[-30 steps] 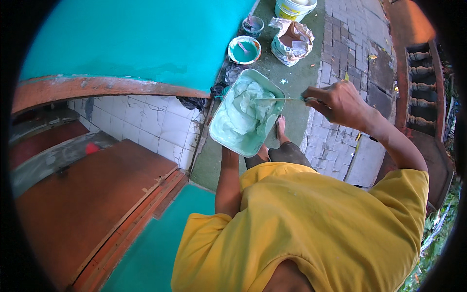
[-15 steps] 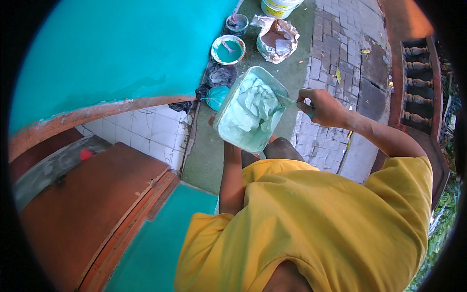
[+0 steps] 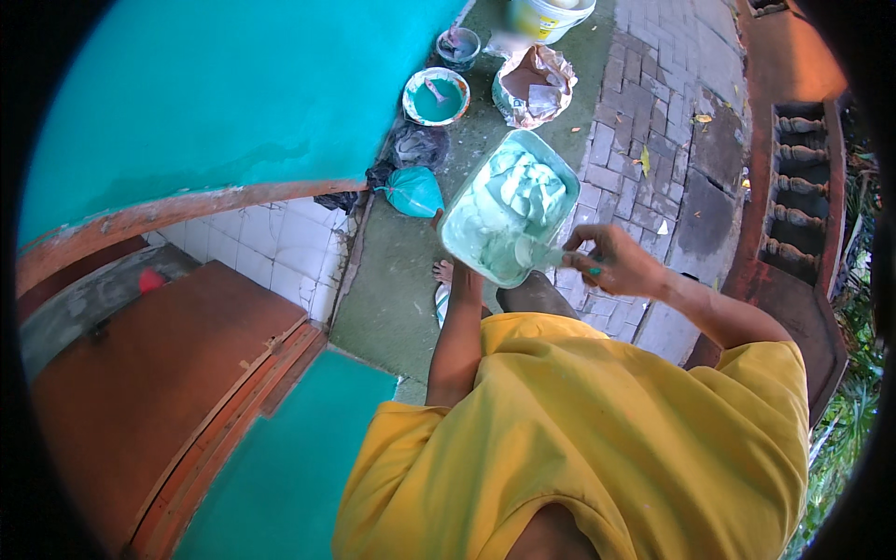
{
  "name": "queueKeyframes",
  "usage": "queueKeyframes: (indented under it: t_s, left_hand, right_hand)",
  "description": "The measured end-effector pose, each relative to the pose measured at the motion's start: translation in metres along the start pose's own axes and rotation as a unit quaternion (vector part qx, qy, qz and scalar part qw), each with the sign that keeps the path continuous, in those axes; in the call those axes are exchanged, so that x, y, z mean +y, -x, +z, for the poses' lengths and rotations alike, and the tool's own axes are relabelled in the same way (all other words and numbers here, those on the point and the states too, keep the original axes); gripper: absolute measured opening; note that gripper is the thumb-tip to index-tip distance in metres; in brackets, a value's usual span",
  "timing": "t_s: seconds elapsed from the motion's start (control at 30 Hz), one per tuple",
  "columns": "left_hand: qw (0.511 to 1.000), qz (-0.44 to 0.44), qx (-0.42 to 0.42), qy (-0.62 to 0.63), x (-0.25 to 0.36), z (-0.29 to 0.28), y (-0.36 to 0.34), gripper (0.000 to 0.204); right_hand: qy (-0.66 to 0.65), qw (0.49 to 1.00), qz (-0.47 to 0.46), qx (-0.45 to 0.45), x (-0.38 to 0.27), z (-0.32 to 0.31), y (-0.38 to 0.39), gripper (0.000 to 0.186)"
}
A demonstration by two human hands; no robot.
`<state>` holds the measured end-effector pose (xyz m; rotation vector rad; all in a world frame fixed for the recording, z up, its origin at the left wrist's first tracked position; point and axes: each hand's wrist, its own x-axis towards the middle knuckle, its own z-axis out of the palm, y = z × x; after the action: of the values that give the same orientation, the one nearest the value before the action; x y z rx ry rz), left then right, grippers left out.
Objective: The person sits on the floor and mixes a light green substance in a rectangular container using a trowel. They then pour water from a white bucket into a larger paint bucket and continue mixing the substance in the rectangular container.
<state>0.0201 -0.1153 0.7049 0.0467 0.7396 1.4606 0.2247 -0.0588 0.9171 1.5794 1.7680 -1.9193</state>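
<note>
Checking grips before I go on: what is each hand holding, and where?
Left hand, hidden beneath, supports the tray of pale green paste from its underside. Right hand pinches a thin tool's handle at the tray's near rim.

left forearm goes straight up, hand hidden; right hand [image 3: 616, 264] is curled in a pinch, elbow bent out to the side

A turquoise wall [image 3: 215, 103] rises above a band of white tiles [image 3: 266, 257] in daylight. Below the wall lies a green floor strip [image 3: 401, 280], then grey brick paving [image 3: 667, 112]. Beyond the paving stands a brown wooden balustrade [image 3: 803, 187].
</note>
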Motion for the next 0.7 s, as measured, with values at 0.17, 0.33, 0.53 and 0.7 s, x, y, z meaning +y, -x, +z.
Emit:
queueKeyframes:
  t_s: [0.17, 0.33, 0.53, 0.7]
  left_hand:
    - [0.999, -0.033, -0.034, -0.013, 0.002, 0.006, 0.021, 0.053]
    - [0.998, -0.037, -0.039, -0.023, 0.008, 0.008, 0.042, 0.054]
    - [0.999, -0.010, -0.024, -0.027, 0.023, 0.000, 0.060, 0.054]
    - [0.999, 0.014, -0.017, -0.026, 0.048, -0.018, 0.080, 0.054]
  right_hand:
    - [0.223, 0.956, -0.138, 0.128, -0.032, -0.029, 0.006, 0.016]
    - [0.317, 0.907, -0.217, 0.171, -0.043, -0.022, 0.015, 0.014]
    - [0.343, 0.895, -0.252, 0.135, -0.027, 0.022, -0.006, 0.015]
    - [0.462, 0.828, -0.318, 0.014, -0.036, 0.067, -0.008, 0.031]
